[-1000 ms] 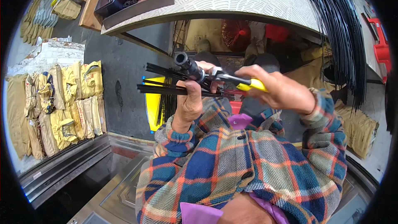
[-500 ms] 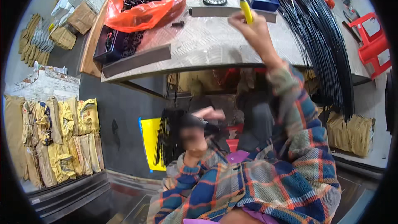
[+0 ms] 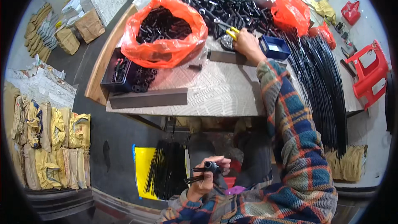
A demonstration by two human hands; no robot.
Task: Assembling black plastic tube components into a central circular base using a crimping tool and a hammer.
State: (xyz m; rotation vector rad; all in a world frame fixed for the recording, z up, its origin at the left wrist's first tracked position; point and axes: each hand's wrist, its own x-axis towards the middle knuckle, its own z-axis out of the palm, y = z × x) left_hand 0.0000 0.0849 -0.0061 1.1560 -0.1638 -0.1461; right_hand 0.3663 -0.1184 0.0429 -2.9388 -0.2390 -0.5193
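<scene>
In front of my lap, my left hand [image 3: 202, 184] grips a black tubular part [image 3: 211, 166], its round hollow end turned upward. Thin black pieces stick out beside it toward the left. Over the far side of the table, my right hand [image 3: 248, 45] is closed on a yellow-handled tool [image 3: 233, 33] with a metal head; its exact kind is hard to make out. Under that hand are a round dish of small metal bits [image 3: 226, 42] and a grey metal bar [image 3: 224, 57]. A small blue tray [image 3: 274, 54] stands just right of the hand.
A red plastic bag [image 3: 166, 54] of black parts stands at left, beside a dark bin [image 3: 118, 84]. Another metal bar [image 3: 149, 98] lies along the near edge. Black parts [image 3: 232, 8] are heaped at the back. Long black rods [image 3: 325, 95] overhang at right, near a red stool [image 3: 369, 72].
The view has shifted, so the table sits lower. My right hand has brought the yellow-handled tool down beside the round dish. The part in my left hand, blurred before, now shows clearly.
</scene>
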